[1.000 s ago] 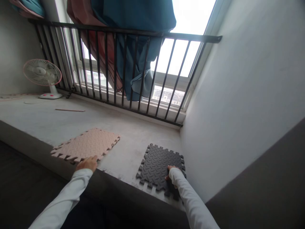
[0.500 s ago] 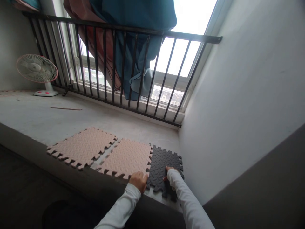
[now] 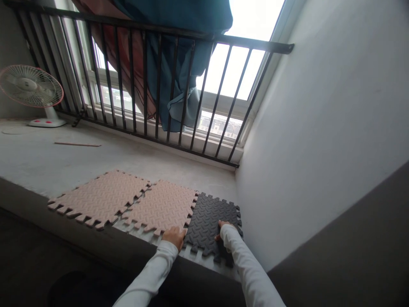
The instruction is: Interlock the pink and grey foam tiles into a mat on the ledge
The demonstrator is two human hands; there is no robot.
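A dark grey foam puzzle mat (image 3: 209, 219) lies on the concrete ledge in the corner by the white wall. My right hand (image 3: 223, 226) rests on its near part, fingers down on the foam. A pink foam mat (image 3: 161, 205) lies edge to edge with the grey one on its left. My left hand (image 3: 173, 235) presses on the pink mat's near right corner at the seam, fingers curled. A second pink mat (image 3: 99, 197) sits further left, its teeth close to the middle mat.
A black metal railing (image 3: 153, 85) with hanging blue and red cloth runs along the window at the back. A small fan (image 3: 30, 87) stands at the far left, with a thin stick (image 3: 77, 144) on the ledge. The dark ledge front (image 3: 79, 243) lies below.
My left hand left the far pink mat and brought a second pink mat beside the grey one, then slid it tight against the grey mat's edge. My right hand stayed on the grey mat.
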